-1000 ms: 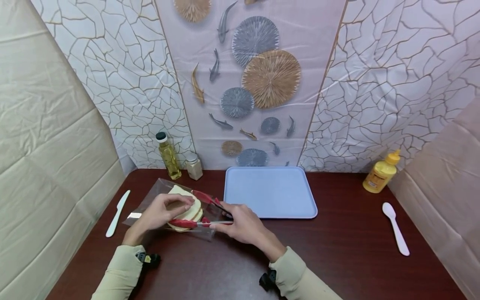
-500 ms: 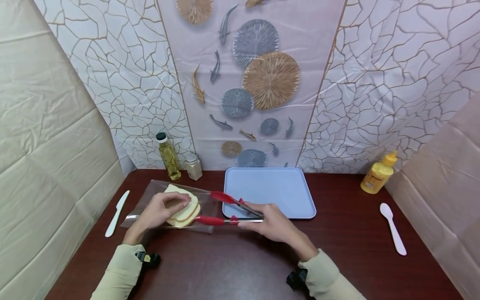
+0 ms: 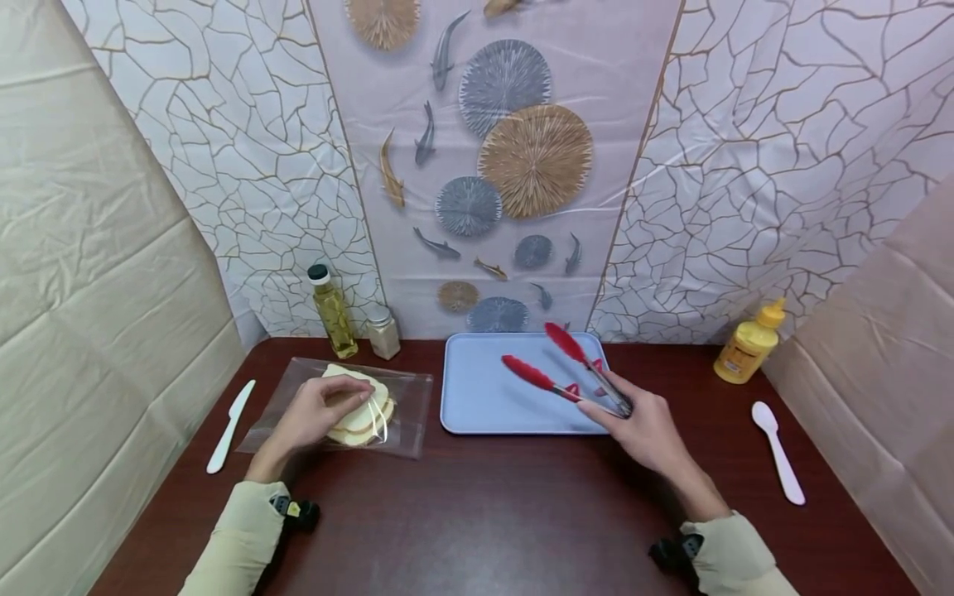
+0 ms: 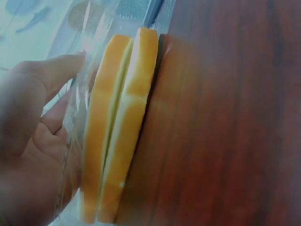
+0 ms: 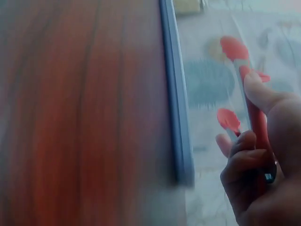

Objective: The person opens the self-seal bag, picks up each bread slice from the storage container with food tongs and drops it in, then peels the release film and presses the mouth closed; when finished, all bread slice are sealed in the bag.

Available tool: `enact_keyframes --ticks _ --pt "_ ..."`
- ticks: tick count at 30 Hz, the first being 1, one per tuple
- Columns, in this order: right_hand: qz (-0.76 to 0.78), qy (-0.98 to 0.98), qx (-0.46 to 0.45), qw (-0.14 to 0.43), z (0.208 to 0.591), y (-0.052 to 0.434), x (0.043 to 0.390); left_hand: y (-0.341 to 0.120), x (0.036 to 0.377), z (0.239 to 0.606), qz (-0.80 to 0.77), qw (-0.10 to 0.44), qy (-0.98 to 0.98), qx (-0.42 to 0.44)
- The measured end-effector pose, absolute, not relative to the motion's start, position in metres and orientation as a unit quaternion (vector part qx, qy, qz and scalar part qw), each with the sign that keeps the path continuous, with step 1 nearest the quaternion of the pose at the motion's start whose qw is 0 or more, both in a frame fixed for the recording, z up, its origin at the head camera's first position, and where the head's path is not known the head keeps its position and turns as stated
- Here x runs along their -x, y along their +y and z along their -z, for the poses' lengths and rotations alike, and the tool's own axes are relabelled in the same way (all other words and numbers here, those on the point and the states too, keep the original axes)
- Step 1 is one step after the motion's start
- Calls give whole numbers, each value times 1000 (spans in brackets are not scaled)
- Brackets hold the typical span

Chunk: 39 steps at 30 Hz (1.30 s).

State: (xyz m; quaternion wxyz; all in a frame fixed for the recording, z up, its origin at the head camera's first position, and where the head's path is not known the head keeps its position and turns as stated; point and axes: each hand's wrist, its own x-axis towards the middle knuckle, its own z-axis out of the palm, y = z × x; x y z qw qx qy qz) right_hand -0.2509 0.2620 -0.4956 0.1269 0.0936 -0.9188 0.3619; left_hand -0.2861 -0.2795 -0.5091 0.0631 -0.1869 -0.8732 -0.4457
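Note:
My left hand (image 3: 316,411) rests on a clear plastic bag (image 3: 402,418) holding bread slices (image 3: 365,418), fingers curled over the top of the bread through the film. In the left wrist view two slices (image 4: 120,127) stand edge-on beside my left hand (image 4: 35,136). My right hand (image 3: 644,426) grips red-tipped metal tongs (image 3: 562,372) by the hinge end, held above the light blue tray (image 3: 477,397) with the arms spread and nothing between the tips. The right wrist view shows my right hand (image 5: 258,160) round the tongs (image 5: 240,89) beside the tray's edge (image 5: 176,117).
A white plastic knife (image 3: 231,424) lies at the left of the dark wooden table (image 3: 477,513). An oil bottle (image 3: 331,313) and a small jar (image 3: 383,331) stand at the back. A yellow mustard bottle (image 3: 749,343) and a white spoon (image 3: 778,451) are at the right.
My right hand has drawn the tongs out of the bag and carried them right, over the tray, empty. My left hand stays on the bagged bread.

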Motion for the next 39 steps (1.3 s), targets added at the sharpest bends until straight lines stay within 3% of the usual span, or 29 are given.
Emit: enact_keyframes --ticks 9,18,26,32,39 --pt "-351 -930 -11 106 500 325 240 -276 300 508 472 47 -864 167" --pt "-332 -939 64 63 505 365 237 -277 293 511 446 55 -878 166" --pt "-324 -941 87 51 509 379 237 -276 289 508 428 64 -887 160" --pt "-296 -944 114 86 507 380 238 -269 285 504 384 104 -904 157" --pt "-254 -957 126 56 501 382 240 -261 284 503 360 130 -910 162"
